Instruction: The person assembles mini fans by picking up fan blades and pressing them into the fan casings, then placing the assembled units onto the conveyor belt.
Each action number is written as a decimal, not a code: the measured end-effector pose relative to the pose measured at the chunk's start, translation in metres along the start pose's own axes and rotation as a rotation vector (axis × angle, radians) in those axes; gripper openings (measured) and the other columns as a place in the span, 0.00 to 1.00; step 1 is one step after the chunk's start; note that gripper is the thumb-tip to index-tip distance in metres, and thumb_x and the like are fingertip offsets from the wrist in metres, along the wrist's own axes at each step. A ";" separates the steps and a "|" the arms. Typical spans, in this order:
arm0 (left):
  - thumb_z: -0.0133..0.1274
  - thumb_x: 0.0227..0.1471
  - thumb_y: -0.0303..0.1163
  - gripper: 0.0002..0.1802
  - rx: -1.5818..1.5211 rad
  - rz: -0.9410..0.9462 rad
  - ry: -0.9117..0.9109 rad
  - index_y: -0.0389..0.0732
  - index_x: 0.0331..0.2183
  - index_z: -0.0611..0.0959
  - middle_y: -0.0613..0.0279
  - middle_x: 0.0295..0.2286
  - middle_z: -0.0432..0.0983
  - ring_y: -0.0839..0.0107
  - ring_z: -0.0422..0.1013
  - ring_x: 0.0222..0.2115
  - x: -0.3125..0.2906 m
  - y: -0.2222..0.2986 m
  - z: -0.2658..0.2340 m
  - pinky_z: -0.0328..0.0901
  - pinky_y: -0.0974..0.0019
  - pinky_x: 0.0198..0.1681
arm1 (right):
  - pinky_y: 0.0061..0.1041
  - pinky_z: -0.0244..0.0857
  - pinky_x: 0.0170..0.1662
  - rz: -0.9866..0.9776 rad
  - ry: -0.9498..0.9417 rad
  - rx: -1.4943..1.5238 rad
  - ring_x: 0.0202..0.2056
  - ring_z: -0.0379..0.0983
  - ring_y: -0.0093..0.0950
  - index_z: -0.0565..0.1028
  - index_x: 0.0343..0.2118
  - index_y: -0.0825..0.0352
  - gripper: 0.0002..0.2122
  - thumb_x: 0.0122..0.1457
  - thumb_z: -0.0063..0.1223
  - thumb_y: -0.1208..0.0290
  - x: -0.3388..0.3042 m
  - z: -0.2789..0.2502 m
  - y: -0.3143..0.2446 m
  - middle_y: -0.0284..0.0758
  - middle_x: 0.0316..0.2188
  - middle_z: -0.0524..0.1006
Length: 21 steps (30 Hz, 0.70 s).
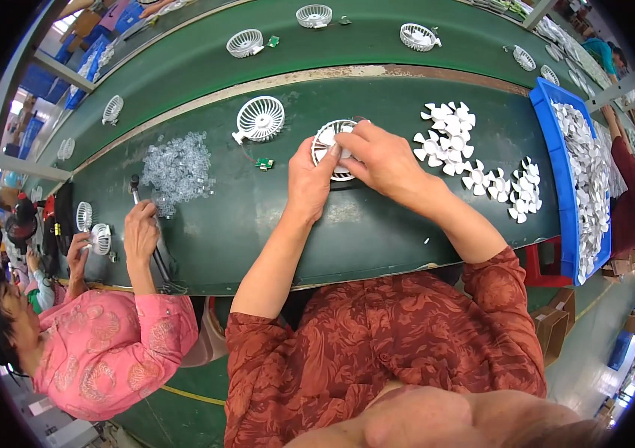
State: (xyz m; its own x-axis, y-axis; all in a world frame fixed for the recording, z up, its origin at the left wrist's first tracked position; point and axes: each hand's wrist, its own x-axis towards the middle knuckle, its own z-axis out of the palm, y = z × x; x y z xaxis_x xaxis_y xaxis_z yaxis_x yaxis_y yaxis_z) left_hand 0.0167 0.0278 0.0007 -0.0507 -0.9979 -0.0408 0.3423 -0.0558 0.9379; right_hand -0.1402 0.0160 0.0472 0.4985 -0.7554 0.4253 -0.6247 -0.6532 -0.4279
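Note:
Both of my hands meet at a round white fan housing (323, 140) over the green table (235, 246). My left hand (310, 179) is wrapped round its near left side, thumb on top. My right hand (381, 157) reaches over from the right, its fingertips pressed in at the middle of the housing; they cover whatever lies there. Left of my hands lies another white fan housing (261, 118), wired to a small green circuit board (264, 163). On the right, several loose white fan blades (446, 134) are spread on the table.
A blue tray (556, 179) heaped with white fan blades stands at the right edge. Small clear plastic pieces (175, 168) form a pile at left. Beyond a ledge, a green conveyor belt (183, 82) carries housings. A co-worker in a pink top (108, 343) works at left.

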 end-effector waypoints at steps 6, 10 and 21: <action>0.55 0.49 0.29 0.18 0.432 0.236 0.022 0.31 0.42 0.74 0.53 0.31 0.77 0.71 0.72 0.32 0.003 0.001 -0.004 0.67 0.67 0.37 | 0.34 0.62 0.48 -0.146 0.045 -0.046 0.44 0.67 0.40 0.72 0.45 0.68 0.24 0.43 0.64 0.66 0.019 -0.027 0.021 0.41 0.42 0.73; 0.55 0.49 0.31 0.19 0.548 0.276 -0.002 0.31 0.42 0.74 0.50 0.32 0.77 0.66 0.74 0.32 -0.005 0.009 0.005 0.67 0.65 0.37 | 0.35 0.61 0.42 0.054 -0.358 0.254 0.36 0.68 0.40 0.74 0.37 0.69 0.22 0.43 0.65 0.58 0.025 -0.022 0.047 0.40 0.30 0.73; 0.55 0.52 0.32 0.22 0.575 0.298 0.150 0.34 0.47 0.70 0.57 0.27 0.74 0.73 0.70 0.24 0.012 -0.023 -0.009 0.66 0.68 0.29 | 0.31 0.66 0.37 0.077 -0.458 0.000 0.33 0.74 0.36 0.76 0.37 0.70 0.23 0.40 0.66 0.58 0.089 -0.046 0.103 0.44 0.29 0.78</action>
State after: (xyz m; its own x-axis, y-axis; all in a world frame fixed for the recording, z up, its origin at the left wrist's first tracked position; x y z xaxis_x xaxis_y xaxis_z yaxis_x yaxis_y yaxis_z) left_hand 0.0165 0.0172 -0.0243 0.1139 -0.9640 0.2402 -0.2356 0.2087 0.9492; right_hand -0.1882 -0.1166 0.0781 0.6650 -0.7468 -0.0036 -0.6701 -0.5947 -0.4442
